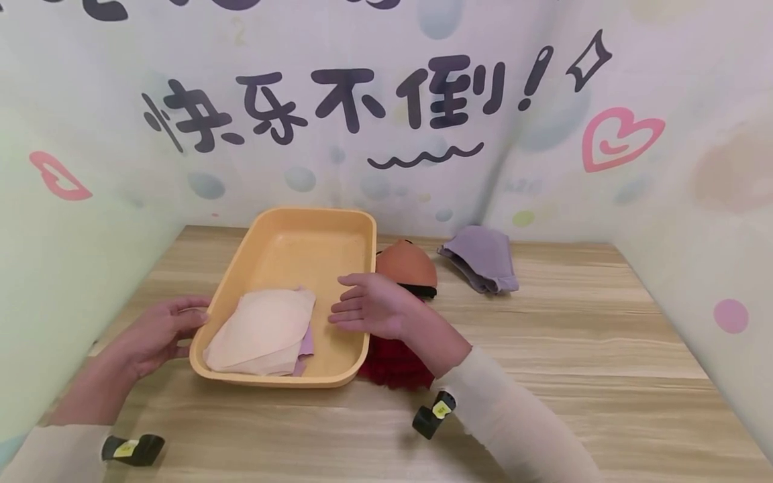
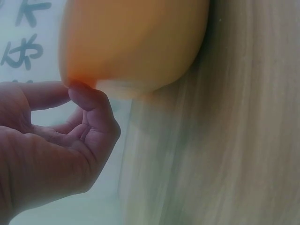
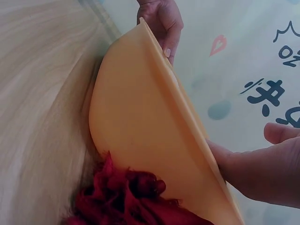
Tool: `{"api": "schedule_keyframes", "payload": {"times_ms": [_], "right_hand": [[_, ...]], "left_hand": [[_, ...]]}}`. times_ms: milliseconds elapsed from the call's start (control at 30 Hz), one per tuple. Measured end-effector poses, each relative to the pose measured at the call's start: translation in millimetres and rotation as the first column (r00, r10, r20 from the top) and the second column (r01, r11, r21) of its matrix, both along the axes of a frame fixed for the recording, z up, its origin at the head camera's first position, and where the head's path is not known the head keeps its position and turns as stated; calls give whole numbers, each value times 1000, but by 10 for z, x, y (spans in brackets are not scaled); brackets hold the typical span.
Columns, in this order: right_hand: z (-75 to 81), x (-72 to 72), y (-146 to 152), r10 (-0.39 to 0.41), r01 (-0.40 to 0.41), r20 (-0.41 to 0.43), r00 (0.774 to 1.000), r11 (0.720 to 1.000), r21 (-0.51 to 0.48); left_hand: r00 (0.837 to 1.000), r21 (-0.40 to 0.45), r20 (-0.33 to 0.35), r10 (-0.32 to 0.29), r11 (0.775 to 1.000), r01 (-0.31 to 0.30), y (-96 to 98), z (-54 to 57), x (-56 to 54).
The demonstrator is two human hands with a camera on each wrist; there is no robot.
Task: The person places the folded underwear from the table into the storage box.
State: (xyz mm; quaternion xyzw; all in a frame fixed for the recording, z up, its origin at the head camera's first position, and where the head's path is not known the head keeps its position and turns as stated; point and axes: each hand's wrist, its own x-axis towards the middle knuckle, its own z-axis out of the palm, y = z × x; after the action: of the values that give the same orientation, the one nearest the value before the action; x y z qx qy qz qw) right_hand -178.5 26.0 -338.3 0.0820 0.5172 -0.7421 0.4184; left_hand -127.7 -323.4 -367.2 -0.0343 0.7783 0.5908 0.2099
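Note:
A yellow-orange plastic tray (image 1: 326, 376) stands on the wooden table, with folded pale pink cloth (image 1: 266, 325) and a lilac piece under it at its near left. At the tray's left rim my left hand (image 1: 166, 332) pinches the edge between thumb and fingers; the left wrist view shows the fingertips (image 2: 84, 93) right at the rim. My right hand (image 1: 374, 305) reaches over the right rim, fingers straight and pointing into the tray, holding nothing. Dark red cloth (image 3: 126, 197) lies bunched against the tray's outer right side, partly hidden by the right forearm.
Behind the right hand sits an orange cup-shaped garment (image 1: 410, 265) with a black band, close by the tray. A greyish-purple folded cloth (image 1: 480, 258) lies farther right, near the back edge. Printed fabric walls (image 1: 326, 168) rise behind and on both sides of the table (image 1: 574, 349).

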Motion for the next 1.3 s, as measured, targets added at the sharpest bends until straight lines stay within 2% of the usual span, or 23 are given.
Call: {"api": "schedule_keyframes", "payload": {"times_ms": [333,700,900,1300], "right_hand": [[53,1,190,-2,2,-14,1000,1000,-23],[23,0,295,-13,12,-16,1000,998,-54],[37,-26,461,-33,32,-32,999,998,-56],[30,-59,846,-18,16,-64,998,999,-30]], "left_hand": [[1000,8,7,5,1000,-5,3,20,4],[1000,0,23,13,1000,-13,15,21,-1],[1000,1,21,11,1000,-11,17,27,-5],[1000,4,23,9,1000,-9,6,19,-12]]}}
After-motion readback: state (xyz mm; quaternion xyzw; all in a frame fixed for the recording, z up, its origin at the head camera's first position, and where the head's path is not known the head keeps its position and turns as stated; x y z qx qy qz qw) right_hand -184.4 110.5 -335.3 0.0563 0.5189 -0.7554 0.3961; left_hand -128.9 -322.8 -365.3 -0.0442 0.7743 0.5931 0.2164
